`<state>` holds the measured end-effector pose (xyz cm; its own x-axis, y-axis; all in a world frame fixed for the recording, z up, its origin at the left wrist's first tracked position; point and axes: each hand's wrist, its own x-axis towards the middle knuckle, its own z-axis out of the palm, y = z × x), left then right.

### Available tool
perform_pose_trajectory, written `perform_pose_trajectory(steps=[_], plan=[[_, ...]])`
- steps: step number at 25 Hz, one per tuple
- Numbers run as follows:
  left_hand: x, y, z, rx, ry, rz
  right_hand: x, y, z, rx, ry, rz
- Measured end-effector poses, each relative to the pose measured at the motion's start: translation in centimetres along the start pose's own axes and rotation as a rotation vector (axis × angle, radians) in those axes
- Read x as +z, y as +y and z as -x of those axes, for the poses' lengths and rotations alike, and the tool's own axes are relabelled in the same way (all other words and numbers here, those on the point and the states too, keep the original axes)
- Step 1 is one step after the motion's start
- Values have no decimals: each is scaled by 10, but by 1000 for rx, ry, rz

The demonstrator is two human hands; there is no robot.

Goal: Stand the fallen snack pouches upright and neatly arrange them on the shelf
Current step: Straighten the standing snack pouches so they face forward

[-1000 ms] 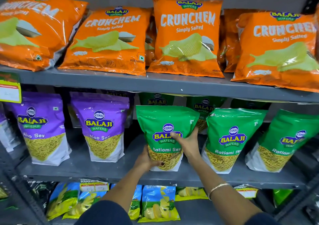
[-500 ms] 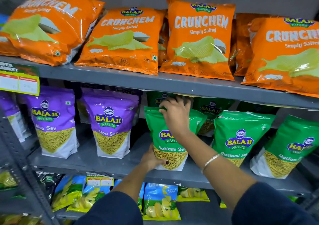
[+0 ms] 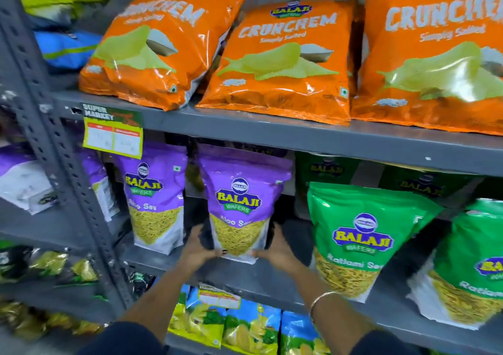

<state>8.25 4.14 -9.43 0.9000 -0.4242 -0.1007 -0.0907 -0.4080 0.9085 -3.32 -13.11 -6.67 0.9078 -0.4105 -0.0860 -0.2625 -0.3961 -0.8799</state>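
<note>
Two hands around the base of a purple pouch

Both hands close on one purple snack pouch (image 3: 239,205) that stands upright on the middle shelf (image 3: 272,281). The left hand (image 3: 197,248) cups its lower left corner and the right hand (image 3: 275,248) its lower right, each grip clamped on the pouch. A second purple pouch (image 3: 153,199) stands just beside it on the left. A green pouch (image 3: 362,235) stands to the right, leaning a little. Orange chip bags (image 3: 280,58) lie on the shelf above.
</note>
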Motion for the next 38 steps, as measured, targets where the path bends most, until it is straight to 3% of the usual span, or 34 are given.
perform_pose_trajectory(steps=[4, 7, 9, 10, 12, 13, 15, 16, 18, 19, 20, 23, 24, 25, 26, 28, 30, 31, 34, 38], plan=[[1, -8, -22, -6, -193, 136, 3, -5, -5, 64, -91, -139], [1, 0, 5, -22, -185, 77, 4, -13, 21, 12, -74, -168], [1, 2, 14, -15, -183, 83, 2, -37, 38, -59, 80, -313], [-1, 3, 17, -14, -171, 87, -1, -53, 41, -121, 292, -322], [-5, 10, 19, -10, -173, 82, -12, -98, 45, -289, 683, -38], [-7, 13, 17, -12, -192, 88, -19, -122, 47, -355, 754, 214], [-9, 21, 19, -7, -231, 105, -33, -157, 39, -330, 623, 682], [-8, 22, 18, -4, -237, 110, -40, -172, 34, -282, 514, 789], [-8, 26, 21, -5, -217, 112, -47, -189, 23, -230, 352, 752], [-8, 25, 21, -5, -209, 114, -46, -190, 20, -257, 349, 727], [-8, 24, 20, -5, -203, 116, -42, -184, 20, -303, 408, 746], [-9, 20, 15, 25, -222, 129, -22, -136, 33, -572, 828, 776], [-9, 19, 11, 43, -230, 129, -13, -115, 38, -691, 863, 740], [-8, 15, 5, 48, -224, 117, -4, -90, 42, -757, 803, 779], [-9, 13, 2, 52, -216, 106, 4, -66, 44, -711, 618, 863], [-9, 12, 4, 44, -224, 94, 12, -22, 44, -311, 277, 842], [-8, 16, 9, 33, -228, 82, 9, 4, 37, 83, 155, 432], [-8, 19, 11, 30, -227, 72, 7, 9, 31, 145, 92, 209], [-11, 19, 11, 56, -224, 33, 15, -1, 19, 166, 28, -77], [-19, 20, 11, 33, -252, 36, 29, -9, 17, 167, 88, -107]])
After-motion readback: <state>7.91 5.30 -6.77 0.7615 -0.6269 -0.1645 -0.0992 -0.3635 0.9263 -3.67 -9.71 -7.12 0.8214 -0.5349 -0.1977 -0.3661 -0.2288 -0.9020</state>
